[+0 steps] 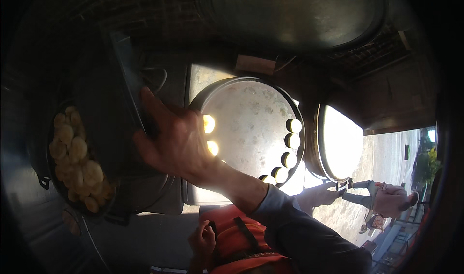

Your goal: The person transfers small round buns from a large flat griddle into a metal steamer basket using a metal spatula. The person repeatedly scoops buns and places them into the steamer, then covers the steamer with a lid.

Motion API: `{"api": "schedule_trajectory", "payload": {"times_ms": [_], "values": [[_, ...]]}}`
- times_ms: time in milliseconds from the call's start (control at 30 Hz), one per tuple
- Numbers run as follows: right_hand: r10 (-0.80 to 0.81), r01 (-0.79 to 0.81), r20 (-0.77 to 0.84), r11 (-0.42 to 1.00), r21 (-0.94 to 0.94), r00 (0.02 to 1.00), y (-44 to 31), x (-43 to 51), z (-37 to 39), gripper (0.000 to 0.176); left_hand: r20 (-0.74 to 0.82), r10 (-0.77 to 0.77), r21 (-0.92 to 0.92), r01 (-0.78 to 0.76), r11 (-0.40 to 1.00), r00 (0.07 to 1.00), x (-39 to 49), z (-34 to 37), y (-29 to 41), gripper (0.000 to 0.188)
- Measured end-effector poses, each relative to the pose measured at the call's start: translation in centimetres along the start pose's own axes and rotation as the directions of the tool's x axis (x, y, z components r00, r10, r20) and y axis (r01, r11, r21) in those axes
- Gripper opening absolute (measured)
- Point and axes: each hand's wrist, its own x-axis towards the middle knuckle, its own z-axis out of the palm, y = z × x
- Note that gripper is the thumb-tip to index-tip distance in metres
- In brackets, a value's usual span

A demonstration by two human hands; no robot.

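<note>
My right hand (174, 140) reaches across to the left, its fingers and thumb around the edge of a thin, flat, dark panel (125, 71), perhaps a lid. Left of it, a dark pot (50, 180) with side handles holds many pale round food pieces (78, 149), partly in shadow. Below my right forearm, my left hand (203, 237) hangs low with loosely curled fingers; nothing shows in it. Right of my right hand lies a wide round metal pan (250, 111). Several small round pieces (289, 160) line its right and lower rim, and others are at its left, partly behind my wrist.
Another round metal vessel (340, 143) stands right of the pan in strong sunlight. A large round metal sheet or lid (297, 13) is at the top by brickwork. A small block (255, 64) and a cable lie behind the pan. At the right, a person (391, 199) is on the sunlit pavement.
</note>
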Motion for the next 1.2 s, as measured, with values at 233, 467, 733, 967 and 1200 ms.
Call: {"api": "schedule_trajectory", "payload": {"times_ms": [233, 467, 733, 967, 1200], "values": [[0.652, -0.556, -0.182, 0.735, 0.387, 0.736, 14.8, -19.6, -19.7, 0.059, 0.028, 0.138, 0.034, -0.139, 0.99, 0.99, 9.2, -1.4, -1.6, 0.032], [0.518, -0.717, -0.851, 0.627, 0.305, 0.09, 23.1, -39.8, -38.9, 0.021, 0.147, 0.377, 0.244, -0.403, 0.882, 0.914, 21.9, 1.1, 5.2, 0.034], [0.501, -0.728, -0.865, 0.6, 0.332, 0.018, 29.8, -47.3, -45.3, 0.028, 0.293, 0.496, 0.303, -0.571, 0.763, 0.818, 28.7, 12.9, 14.0, 0.035], [0.752, -0.442, -0.649, 0.546, 0.711, -0.115, 29.2, -46.3, -45.4, 0.032, 0.43, 0.699, 0.053, -0.788, 0.613, 0.572, 32.4, 32.1, 22.1, 0.04], [0.842, -0.635, -0.536, 0.384, 0.67, -0.056, 20.8, -46.9, -42.4, 0.04, 0.708, 0.503, 0.196, -0.822, 0.535, 0.496, 34.3, 42.5, 26.2, 0.06]]}}
